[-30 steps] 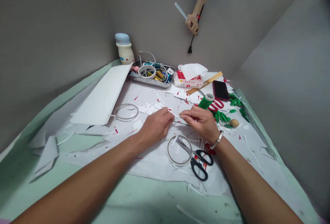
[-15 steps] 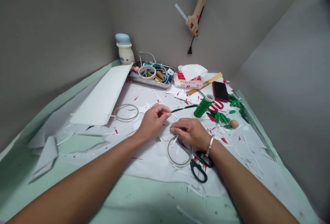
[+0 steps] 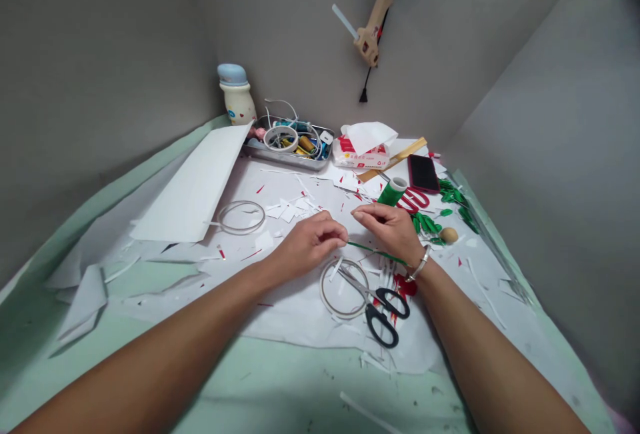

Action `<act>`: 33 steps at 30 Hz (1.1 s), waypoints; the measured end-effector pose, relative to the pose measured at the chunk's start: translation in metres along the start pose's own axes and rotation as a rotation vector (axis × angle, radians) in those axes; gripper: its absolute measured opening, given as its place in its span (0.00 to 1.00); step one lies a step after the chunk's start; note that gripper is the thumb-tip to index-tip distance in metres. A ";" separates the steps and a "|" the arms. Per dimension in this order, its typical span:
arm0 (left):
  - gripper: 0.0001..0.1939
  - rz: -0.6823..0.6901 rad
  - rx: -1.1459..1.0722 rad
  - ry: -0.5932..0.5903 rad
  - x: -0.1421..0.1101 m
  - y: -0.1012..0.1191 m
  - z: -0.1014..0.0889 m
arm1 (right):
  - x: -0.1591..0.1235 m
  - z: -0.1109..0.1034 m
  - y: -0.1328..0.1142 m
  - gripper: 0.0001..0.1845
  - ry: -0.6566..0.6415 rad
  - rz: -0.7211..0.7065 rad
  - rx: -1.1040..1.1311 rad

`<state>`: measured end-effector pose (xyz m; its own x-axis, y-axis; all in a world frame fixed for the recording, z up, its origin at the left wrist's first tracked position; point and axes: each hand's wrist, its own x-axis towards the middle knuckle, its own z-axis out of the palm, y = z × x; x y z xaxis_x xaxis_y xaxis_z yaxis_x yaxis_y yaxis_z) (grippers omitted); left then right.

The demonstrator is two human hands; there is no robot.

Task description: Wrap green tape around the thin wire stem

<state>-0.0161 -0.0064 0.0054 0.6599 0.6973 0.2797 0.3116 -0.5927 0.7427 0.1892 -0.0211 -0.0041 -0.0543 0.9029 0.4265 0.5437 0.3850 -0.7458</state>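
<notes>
My left hand (image 3: 320, 242) pinches one end of a thin dark green stem-like strip (image 3: 373, 249). The strip runs right, passing under my right hand (image 3: 393, 229) toward the wrist. Thumb and fingertips of the right hand are pressed together; whatever they hold is too small to make out. Just behind that hand stands a spool of green thread (image 3: 393, 191), its lower part covered by the hand. Below both hands lie black-handled scissors (image 3: 383, 317), their blades across a roll of tape (image 3: 324, 297). Green leaf pieces (image 3: 425, 223) and a wooden ball (image 3: 449, 235) sit to the right.
Paper scraps (image 3: 290, 211) litter the white sheet. A metal tray (image 3: 300, 161) of spools and cords stands at the back, beside a tissue pack (image 3: 360, 154) and a phone (image 3: 423, 174). Red-handled scissors (image 3: 414, 201) lie behind the spool. A glue gun (image 3: 373, 34) hangs on the wall.
My left hand has moved right and down, with the strip now slanting below the right hand. My right hand has moved up and right, away from the black scissors, in front of the spool.
</notes>
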 end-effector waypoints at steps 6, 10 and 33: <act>0.08 -0.189 -0.250 0.223 0.005 -0.008 -0.003 | -0.009 0.014 -0.008 0.09 -0.258 -0.115 -0.157; 0.06 -0.257 -0.071 0.366 0.006 -0.015 -0.002 | -0.014 0.018 -0.024 0.08 -0.346 -0.248 -0.265; 0.07 -0.176 0.433 0.320 -0.001 -0.010 0.002 | -0.005 0.004 -0.018 0.08 -0.181 -0.126 -0.033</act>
<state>-0.0183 -0.0021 -0.0039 0.3532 0.8480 0.3951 0.6949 -0.5205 0.4961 0.1764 -0.0314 0.0053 -0.2713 0.8690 0.4138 0.5498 0.4928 -0.6745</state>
